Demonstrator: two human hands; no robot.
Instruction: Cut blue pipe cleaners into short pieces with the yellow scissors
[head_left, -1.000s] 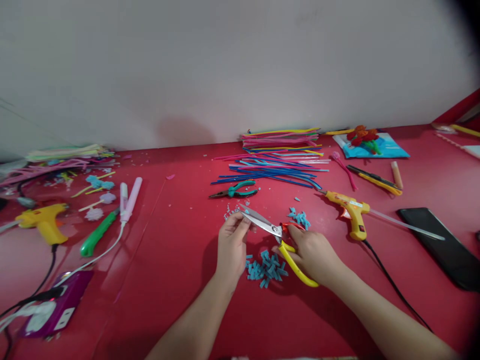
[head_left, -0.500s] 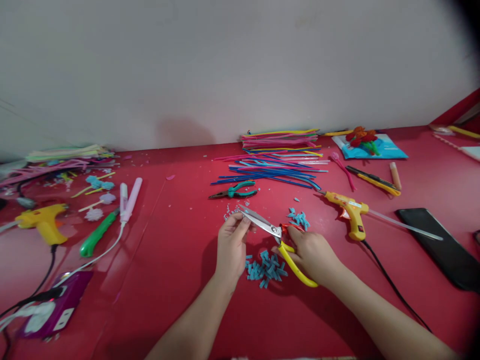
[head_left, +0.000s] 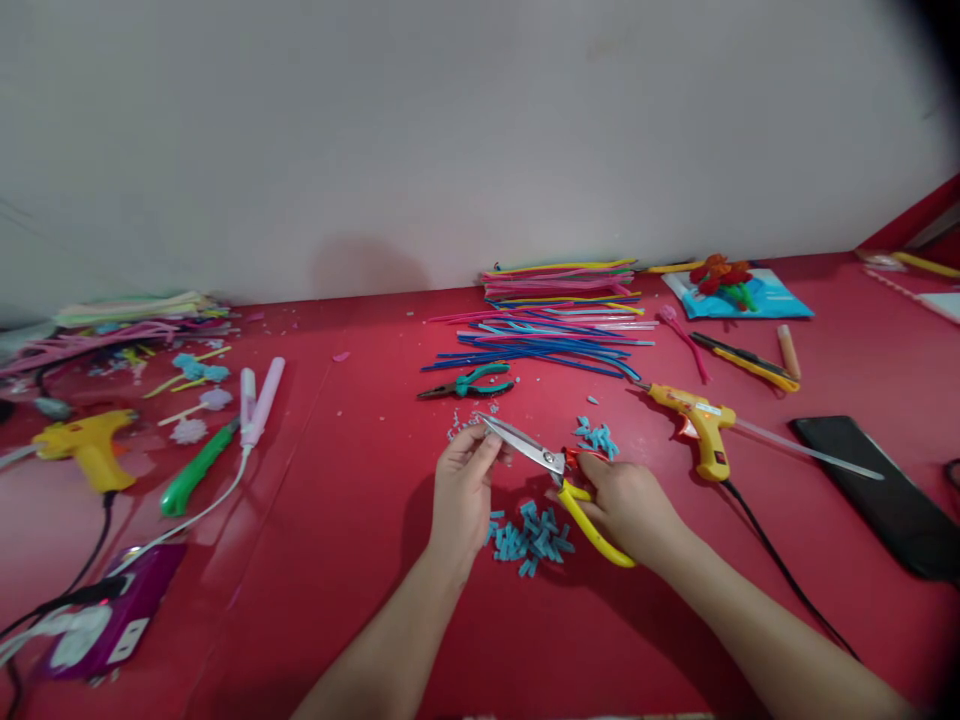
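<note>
My right hand is wrapped round the handles of a pair of scissors, one handle yellow and the other red. The blades point up and left and lie nearly together. At their tips is my left hand, thumb and forefinger pinched; whatever is between them is too small and too covered to name. Below the scissors, between my hands, lies a loose pile of short light-blue pieces. A smaller heap of blue trimmed pieces sits beyond my right hand.
Teal-handled pliers and blue and pink pipe cleaners lie ahead. To the right are a yellow glue gun, a black phone and a cutter knife. Leftward lie another glue gun, a green-handled tool and a purple box with cables.
The scissor blades have closed together a little, and the yellow handle has moved slightly up. My left hand keeps its pinch in nearly the same place.
</note>
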